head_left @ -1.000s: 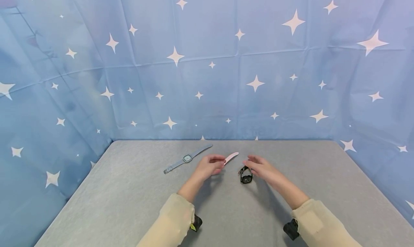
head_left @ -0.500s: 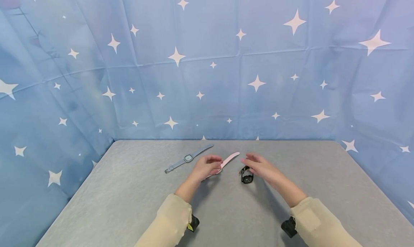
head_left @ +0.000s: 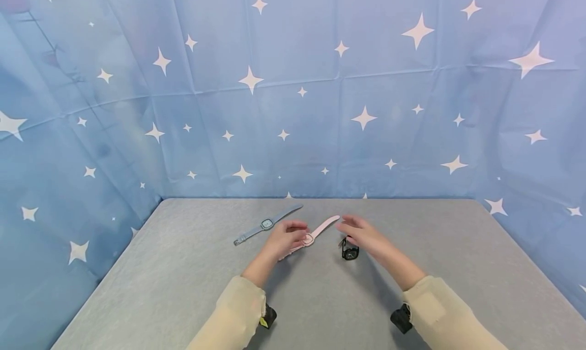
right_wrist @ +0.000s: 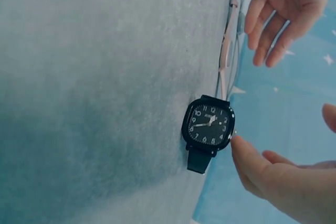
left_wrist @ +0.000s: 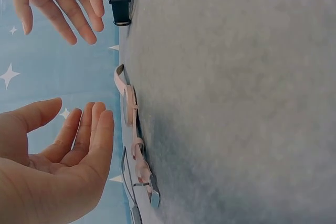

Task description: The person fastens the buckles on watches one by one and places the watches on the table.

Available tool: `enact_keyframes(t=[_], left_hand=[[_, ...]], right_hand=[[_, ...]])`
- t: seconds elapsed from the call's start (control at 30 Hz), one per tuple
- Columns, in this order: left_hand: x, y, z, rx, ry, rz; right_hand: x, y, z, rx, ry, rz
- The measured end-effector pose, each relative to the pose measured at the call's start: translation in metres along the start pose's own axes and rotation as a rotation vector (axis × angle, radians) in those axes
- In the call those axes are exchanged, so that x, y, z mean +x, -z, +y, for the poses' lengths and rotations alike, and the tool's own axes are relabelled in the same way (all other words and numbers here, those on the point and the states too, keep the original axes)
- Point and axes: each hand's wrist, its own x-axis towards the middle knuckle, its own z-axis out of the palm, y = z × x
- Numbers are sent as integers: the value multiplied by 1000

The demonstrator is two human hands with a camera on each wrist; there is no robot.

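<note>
A pink watch (head_left: 310, 239) lies stretched out flat at the middle of the table, its near strap partly behind my left hand (head_left: 285, 240). That hand hovers above it with relaxed fingers, and the left wrist view shows a gap between the palm and the pink watch (left_wrist: 129, 106). A black watch (head_left: 350, 253) stands with its strap looped, its dial toward me. Beside and just above it is my right hand (head_left: 368, 235), fingers loosely bent and holding nothing. In the right wrist view the fingertips come close to the black watch (right_wrist: 209, 124); whether they touch it I cannot tell.
A blue-grey watch (head_left: 267, 224) lies flat and stretched out to the left of the pink one. The grey tabletop (head_left: 183, 289) ends at the back against a blue curtain (head_left: 293, 111) with white stars. Dark wrist cameras (head_left: 401, 318) hang below both sleeves.
My left hand has drawn back leftward, uncovering the pink watch's dial and strap. The right hand has shifted slightly left above the black watch. The watches stay where they lie.
</note>
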Motion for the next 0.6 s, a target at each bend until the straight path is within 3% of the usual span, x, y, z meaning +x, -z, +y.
enact_keyframes(t=[0.17, 0.4, 0.6], left_hand=[[0, 4, -3, 15, 1, 22], [-3, 9, -3, 108, 0, 65], [-5, 14, -4, 139, 15, 67]], right_hand=[[5, -5, -1, 9, 2, 14], [11, -13, -1, 49, 28, 25], [17, -17, -2, 91, 14, 32]])
